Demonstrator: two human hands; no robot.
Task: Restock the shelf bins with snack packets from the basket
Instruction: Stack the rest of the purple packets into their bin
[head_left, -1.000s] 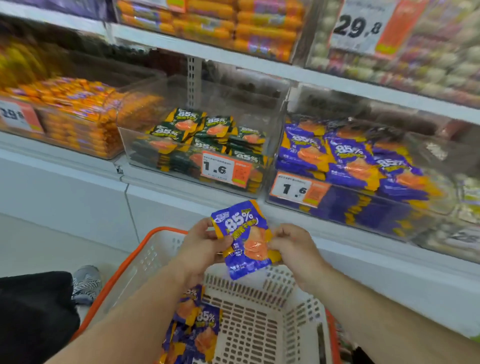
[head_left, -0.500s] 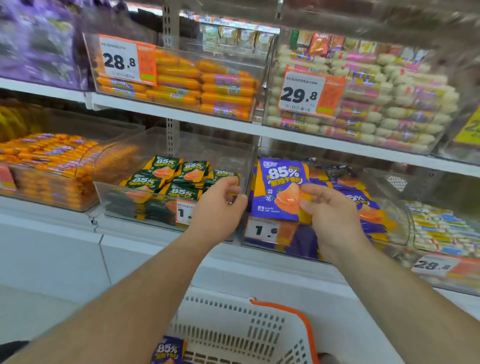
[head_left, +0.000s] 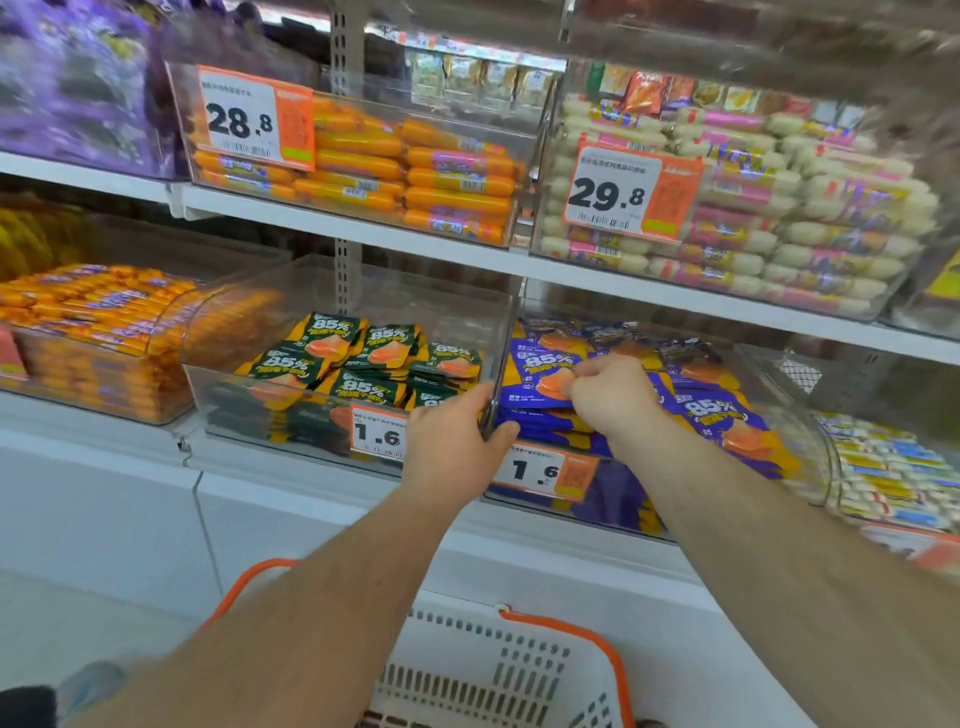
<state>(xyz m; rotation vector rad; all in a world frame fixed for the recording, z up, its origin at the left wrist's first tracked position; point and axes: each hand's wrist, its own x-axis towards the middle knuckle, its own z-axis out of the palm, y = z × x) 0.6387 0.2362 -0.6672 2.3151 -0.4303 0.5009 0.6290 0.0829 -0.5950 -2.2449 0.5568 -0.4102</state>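
Observation:
My right hand pinches a blue snack packet marked 85% and holds it down on the pile inside the clear bin of blue packets on the lower shelf. My left hand grips the front corner where that bin meets the clear bin of green packets. Green 85% packets fill the left bin. The white basket with an orange rim stands below my arms; its contents are out of sight.
Price tags reading 1.6 hang on both bin fronts. The upper shelf carries bins of orange sausages and white-and-pink sausages. An orange-packet bin stands at left. A shoe shows at bottom left.
The blue packet went from above the basket up to the shelf and now lies in the blue bin under my right hand. My left hand let go of it and took the bin corner.

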